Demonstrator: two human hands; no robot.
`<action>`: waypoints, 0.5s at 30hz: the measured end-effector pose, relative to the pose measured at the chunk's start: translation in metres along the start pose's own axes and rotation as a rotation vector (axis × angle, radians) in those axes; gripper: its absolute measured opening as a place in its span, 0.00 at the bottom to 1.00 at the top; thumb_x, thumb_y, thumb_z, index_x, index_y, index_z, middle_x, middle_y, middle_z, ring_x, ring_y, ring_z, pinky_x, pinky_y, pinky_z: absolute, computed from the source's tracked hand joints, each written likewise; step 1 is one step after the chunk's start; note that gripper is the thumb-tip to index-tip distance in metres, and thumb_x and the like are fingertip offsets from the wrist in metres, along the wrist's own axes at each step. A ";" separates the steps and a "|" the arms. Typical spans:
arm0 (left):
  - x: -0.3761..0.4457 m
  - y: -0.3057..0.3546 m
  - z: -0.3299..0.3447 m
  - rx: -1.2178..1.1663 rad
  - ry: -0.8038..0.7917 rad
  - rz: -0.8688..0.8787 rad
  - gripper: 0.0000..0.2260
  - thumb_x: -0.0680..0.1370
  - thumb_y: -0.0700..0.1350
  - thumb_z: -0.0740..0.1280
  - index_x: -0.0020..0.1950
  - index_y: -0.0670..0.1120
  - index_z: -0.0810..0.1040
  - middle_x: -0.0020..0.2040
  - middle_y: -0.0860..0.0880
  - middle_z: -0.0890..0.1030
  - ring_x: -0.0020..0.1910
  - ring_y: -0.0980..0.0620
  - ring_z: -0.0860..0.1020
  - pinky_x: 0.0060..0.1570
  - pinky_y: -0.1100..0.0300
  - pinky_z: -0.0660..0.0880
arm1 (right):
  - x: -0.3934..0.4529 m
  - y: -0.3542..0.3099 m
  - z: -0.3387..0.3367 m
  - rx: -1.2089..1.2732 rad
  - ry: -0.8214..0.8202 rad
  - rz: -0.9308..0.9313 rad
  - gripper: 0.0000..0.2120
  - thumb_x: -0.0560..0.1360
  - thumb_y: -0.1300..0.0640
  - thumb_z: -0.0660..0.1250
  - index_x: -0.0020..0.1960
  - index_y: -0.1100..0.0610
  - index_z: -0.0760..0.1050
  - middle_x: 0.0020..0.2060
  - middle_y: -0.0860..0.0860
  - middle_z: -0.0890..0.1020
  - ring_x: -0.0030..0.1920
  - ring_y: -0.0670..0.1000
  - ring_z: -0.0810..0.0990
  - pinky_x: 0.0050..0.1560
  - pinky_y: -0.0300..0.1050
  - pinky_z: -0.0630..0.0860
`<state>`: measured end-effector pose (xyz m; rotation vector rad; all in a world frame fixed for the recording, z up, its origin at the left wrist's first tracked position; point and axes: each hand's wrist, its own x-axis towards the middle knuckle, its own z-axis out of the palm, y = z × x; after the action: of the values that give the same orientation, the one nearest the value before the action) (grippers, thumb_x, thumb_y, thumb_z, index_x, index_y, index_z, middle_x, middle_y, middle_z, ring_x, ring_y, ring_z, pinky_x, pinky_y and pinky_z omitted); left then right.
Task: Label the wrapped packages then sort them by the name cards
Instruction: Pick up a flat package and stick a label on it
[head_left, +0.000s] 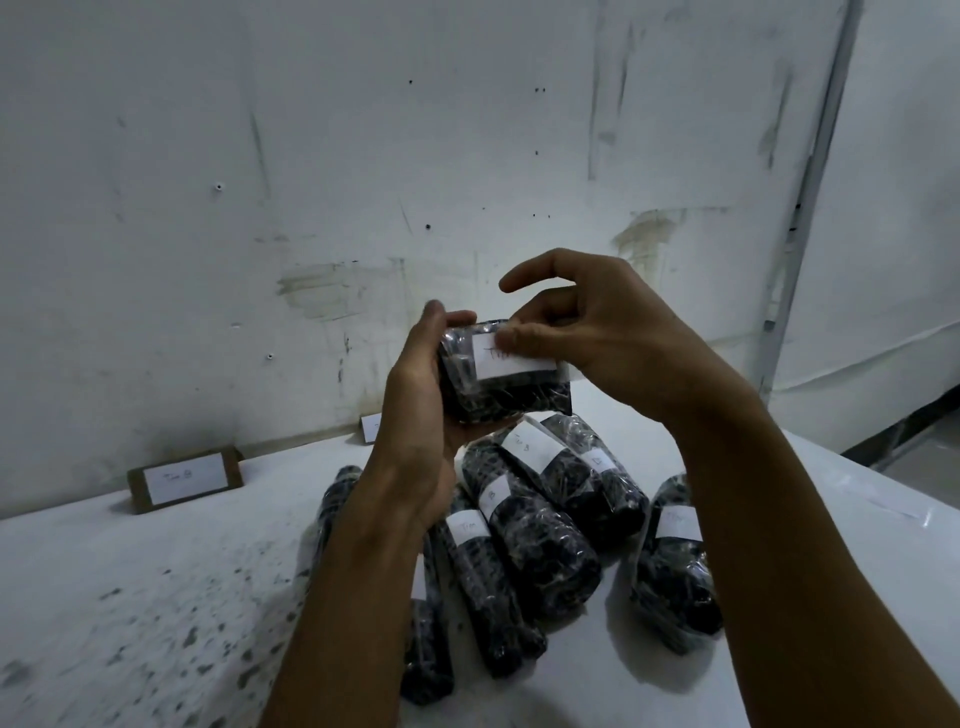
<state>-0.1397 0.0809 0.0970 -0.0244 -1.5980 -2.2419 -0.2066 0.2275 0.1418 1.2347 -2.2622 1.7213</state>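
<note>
My left hand (415, 410) grips a dark package wrapped in clear plastic (498, 395), held up above the table. A white label (511, 359) with handwriting lies across its upper face. My right hand (582, 332) touches the label's top edge with curled fingers, the index finger raised clear. Below, several similar wrapped packages (530, 540) lie in a loose pile, most showing white labels. One more wrapped package (670, 566) lies apart at the right. A brown name card (184, 479) with a white paper stands by the wall at the left. A second name card (370, 427) peeks out behind my left wrist.
The white table (130, 597) is speckled with dark stains at the left front. A scuffed white wall (363, 182) rises right behind the name cards. The table's right edge (883, 483) drops to a grey floor.
</note>
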 end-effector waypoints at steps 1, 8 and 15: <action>0.000 0.000 0.000 -0.001 -0.001 -0.006 0.20 0.84 0.61 0.54 0.58 0.49 0.77 0.53 0.45 0.85 0.52 0.44 0.83 0.55 0.41 0.80 | 0.000 -0.001 0.000 0.005 -0.004 -0.001 0.19 0.73 0.61 0.76 0.61 0.57 0.76 0.42 0.55 0.87 0.44 0.53 0.88 0.47 0.49 0.85; 0.000 -0.001 0.003 0.074 -0.020 0.013 0.17 0.84 0.58 0.58 0.62 0.48 0.76 0.55 0.46 0.85 0.53 0.45 0.83 0.56 0.41 0.81 | 0.000 0.000 0.002 -0.097 0.000 0.002 0.20 0.73 0.59 0.77 0.61 0.56 0.75 0.41 0.54 0.87 0.42 0.52 0.87 0.45 0.52 0.85; 0.000 -0.003 0.005 0.177 0.004 0.148 0.11 0.86 0.48 0.57 0.65 0.50 0.75 0.54 0.50 0.84 0.49 0.49 0.86 0.46 0.49 0.85 | 0.000 -0.003 0.004 -0.165 0.071 -0.034 0.19 0.72 0.58 0.78 0.60 0.55 0.76 0.40 0.53 0.87 0.41 0.50 0.87 0.47 0.56 0.85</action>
<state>-0.1415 0.0865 0.0956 -0.0865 -1.7275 -1.9827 -0.2029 0.2239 0.1423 1.1523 -2.2759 1.5069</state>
